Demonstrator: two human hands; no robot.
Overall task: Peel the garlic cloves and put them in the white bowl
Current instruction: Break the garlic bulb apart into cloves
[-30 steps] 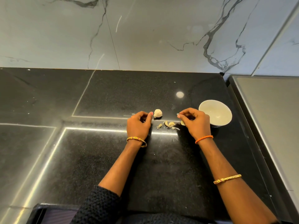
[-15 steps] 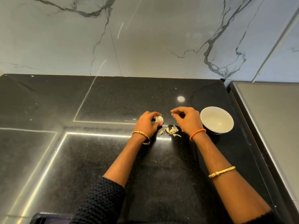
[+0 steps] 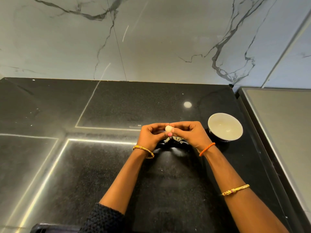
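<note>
Both hands, left hand (image 3: pixel 150 137) and right hand (image 3: pixel 190 134), pinch the garlic (image 3: pixel 168 128) (fingers curled).

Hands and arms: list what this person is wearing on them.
Left hand: gold bangle at the wrist, dark knitted sleeve pushed up the forearm, pink polish on a nail. Right hand: orange cord bracelet at the wrist, gold bracelet further up the bare forearm.
</note>
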